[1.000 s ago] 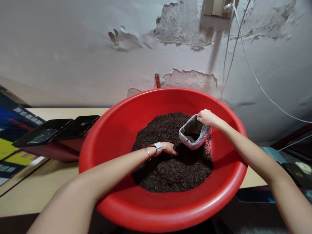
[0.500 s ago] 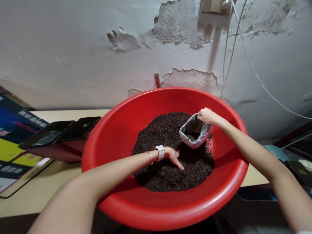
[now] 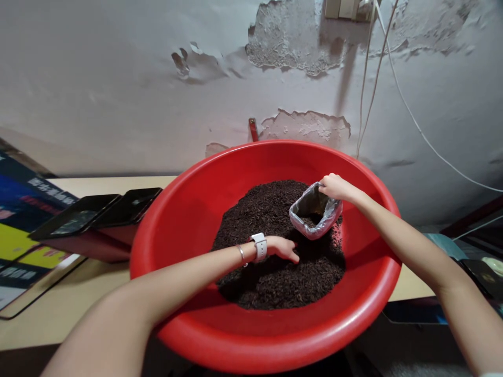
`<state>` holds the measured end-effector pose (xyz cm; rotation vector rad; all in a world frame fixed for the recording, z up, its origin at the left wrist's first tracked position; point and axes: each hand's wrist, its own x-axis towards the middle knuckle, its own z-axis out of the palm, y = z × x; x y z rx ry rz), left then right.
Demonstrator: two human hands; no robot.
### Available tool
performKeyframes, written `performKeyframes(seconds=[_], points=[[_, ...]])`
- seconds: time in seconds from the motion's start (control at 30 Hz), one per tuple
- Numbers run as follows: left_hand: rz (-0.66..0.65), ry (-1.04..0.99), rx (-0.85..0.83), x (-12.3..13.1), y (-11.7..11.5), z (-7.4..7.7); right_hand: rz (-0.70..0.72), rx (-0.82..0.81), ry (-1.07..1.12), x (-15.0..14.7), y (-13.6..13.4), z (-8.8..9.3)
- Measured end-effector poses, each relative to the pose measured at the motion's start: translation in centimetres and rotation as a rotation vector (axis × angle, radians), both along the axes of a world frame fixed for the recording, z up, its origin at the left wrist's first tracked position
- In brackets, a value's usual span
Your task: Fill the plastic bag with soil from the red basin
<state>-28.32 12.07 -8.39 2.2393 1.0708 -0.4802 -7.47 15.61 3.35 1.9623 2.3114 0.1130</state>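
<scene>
A large red basin (image 3: 259,343) holds a heap of small dark loose pieces (image 3: 271,288), which look like seeds or tea leaves. My left hand (image 3: 283,249) is in the middle of the heap, its fingers curled into the pieces and the fingertips partly hidden. Over the heap's right side, my right hand (image 3: 335,187) grips the rim of an open plastic bag (image 3: 321,226). The bag is tilted, its mouth facing me. Its inside looks dark, with some brown pieces at the bottom.
Black-rimmed bins (image 3: 80,214) stand left of the basin on a pale table (image 3: 43,324), beside a printed box (image 3: 27,220). Behind is a peeling wall (image 3: 118,94) with hanging white cables (image 3: 404,104). At the right edge lie dark items (image 3: 477,275).
My left hand has drawn its outstretched thumb in toward the other fingers, curling within the dark pieces. My right hand and the plastic bag have stayed in place.
</scene>
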Motion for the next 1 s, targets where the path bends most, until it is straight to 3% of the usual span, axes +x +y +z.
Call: performKeyframes(seconds=[0.07, 0.13, 0.3, 0.4, 0.5, 0.7, 0.83, 0.9, 1.0], points=[[0.03, 0.063, -0.064, -0.2, 1.0, 1.5, -0.001, 0.004, 0.0, -0.1, -0.1, 0.1], [0.09, 0.073, -0.016, -0.8, 2.5, 2.9, 0.003, 0.001, 0.001, -0.2, -0.2, 0.2], [0.328, 0.044, 0.376, -2.8, 5.8, 6.6, 0.011, -0.005, 0.01, -0.5, -0.5, 0.3], [0.415, -0.207, 0.518, -2.6, 5.5, 8.8, 0.003, 0.001, 0.013, -0.8, -0.6, 0.4], [0.334, -0.552, 0.51, -1.2, 3.5, 10.0, 0.025, 0.007, 0.003, -1.0, -0.8, 0.5], [0.046, -0.787, 0.468, 1.2, 0.3, 9.2, 0.028, 0.008, 0.0, -1.0, -0.8, 0.3], [0.084, -0.843, 0.599, 0.4, 2.0, 9.2, 0.031, 0.014, 0.005, -0.9, -0.7, 0.1], [0.18, -0.759, 0.673, -0.7, 3.8, 8.8, 0.019, 0.024, 0.01, -0.8, -0.6, 0.0], [0.228, -0.295, 0.603, -2.5, 6.3, 7.1, -0.001, 0.026, 0.008, -0.7, -0.5, -0.1]])
